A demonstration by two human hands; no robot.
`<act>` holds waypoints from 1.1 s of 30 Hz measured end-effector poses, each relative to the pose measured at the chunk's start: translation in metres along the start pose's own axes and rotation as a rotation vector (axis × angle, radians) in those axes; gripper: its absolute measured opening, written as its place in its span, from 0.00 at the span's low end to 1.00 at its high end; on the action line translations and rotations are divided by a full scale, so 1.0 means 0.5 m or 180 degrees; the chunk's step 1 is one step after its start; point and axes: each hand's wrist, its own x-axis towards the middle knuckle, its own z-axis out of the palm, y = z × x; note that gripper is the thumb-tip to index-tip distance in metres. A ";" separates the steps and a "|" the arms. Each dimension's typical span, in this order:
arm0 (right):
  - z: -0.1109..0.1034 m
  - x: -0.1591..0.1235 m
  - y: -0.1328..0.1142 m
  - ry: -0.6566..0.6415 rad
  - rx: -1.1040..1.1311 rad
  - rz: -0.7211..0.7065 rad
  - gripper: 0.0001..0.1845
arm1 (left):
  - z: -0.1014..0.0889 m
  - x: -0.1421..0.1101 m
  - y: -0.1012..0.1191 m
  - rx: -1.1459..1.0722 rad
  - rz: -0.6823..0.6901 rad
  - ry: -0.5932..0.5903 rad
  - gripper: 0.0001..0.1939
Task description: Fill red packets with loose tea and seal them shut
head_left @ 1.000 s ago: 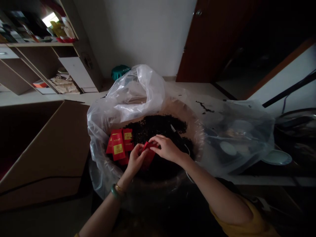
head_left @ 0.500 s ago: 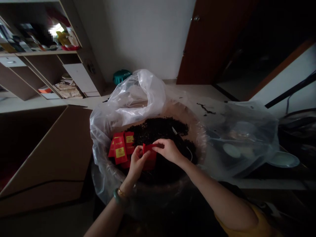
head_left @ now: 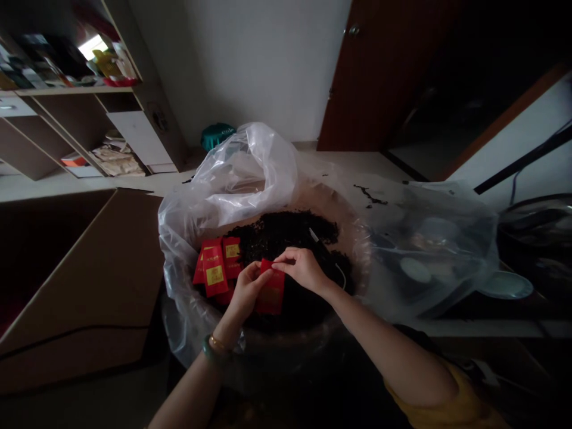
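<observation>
Both hands meet over a round basket (head_left: 357, 238) lined with clear plastic, which holds dark, dry, leaf-like material (head_left: 290, 229). A red packet (head_left: 270, 296) hangs from my fingers. My left hand (head_left: 246, 290) pinches its upper left edge, and my right hand (head_left: 300, 268) pinches its top edge. Both hands are closed on it. Left of my left hand, several red packets with yellow labels (head_left: 215, 272) lie overlapped on the dark material. A thin white-ended tool (head_left: 314, 235) lies partly in the material behind my right hand; its kind I cannot make out.
An open cardboard box (head_left: 98, 268) stands on the left. Clear plastic sheeting (head_left: 415, 250) spreads to the right, near a shallow dish (head_left: 507, 285). Behind are a shelf unit (head_left: 147, 119), a green bag (head_left: 217, 136) and a brown door (head_left: 375, 77).
The packet now hangs lower, with more of its front showing below my fingers. My hands stay close together at its top. The whole view has shifted slightly.
</observation>
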 end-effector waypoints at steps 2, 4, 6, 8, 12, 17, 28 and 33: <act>-0.002 0.007 0.002 -0.0014 0.0024 -0.0075 0.02 | 0.005 0.002 0.003 0.0046 -0.0261 -0.0275 0.25; -0.017 0.024 0.018 -0.0024 0.0016 -0.0055 0.05 | 0.010 0.006 0.004 0.0040 -0.0483 -0.0317 0.26; -0.047 0.049 0.054 0.0161 -0.0228 0.0103 0.09 | 0.014 0.010 0.005 -0.0013 -0.0564 -0.0202 0.25; -0.084 0.072 0.106 0.0554 -0.0914 0.0463 0.13 | 0.015 0.014 0.006 -0.0052 -0.0585 -0.0111 0.26; -0.127 0.089 0.208 0.0227 -0.1885 0.1515 0.21 | 0.011 0.016 0.010 -0.0097 -0.0601 -0.0056 0.25; -0.116 0.090 0.244 -0.0070 -0.1945 0.1728 0.15 | 0.001 0.013 0.013 -0.0045 -0.0595 -0.0105 0.23; -0.143 0.063 0.071 -0.0568 -0.0866 0.0250 0.26 | -0.023 0.020 0.011 -0.0043 -0.0508 -0.0092 0.24; -0.103 0.024 0.002 -0.1169 -0.0794 0.0090 0.25 | -0.017 0.017 0.010 0.0040 -0.0419 -0.0237 0.22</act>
